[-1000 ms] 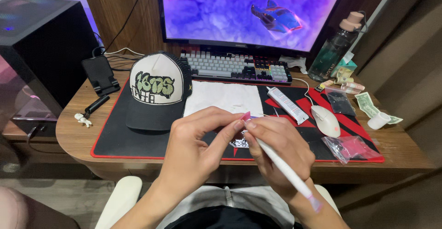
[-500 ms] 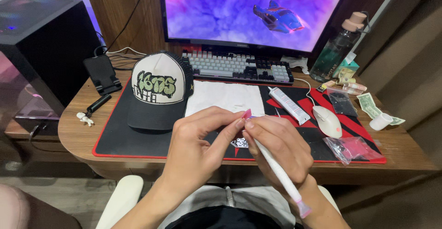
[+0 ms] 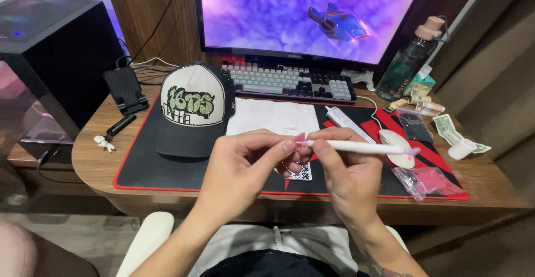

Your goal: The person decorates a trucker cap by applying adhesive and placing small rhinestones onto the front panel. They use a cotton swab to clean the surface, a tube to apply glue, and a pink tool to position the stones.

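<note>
Our right hand [image 3: 348,171] grips a slim white pen tool [image 3: 362,147], held level with its pink tip at the left. Our left hand [image 3: 245,168] pinches that tip between thumb and forefinger, so we judge the tip is being loaded or adjusted; steady, fine finger pressure seems called for. Just beyond lie a small patterned card [image 3: 301,172], a white cloth [image 3: 273,116] and, farther left, a cap [image 3: 190,110] on the black desk mat [image 3: 139,165].

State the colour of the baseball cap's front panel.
Cream white with green lettering, on the black-brimmed baseball cap; head view.
</note>
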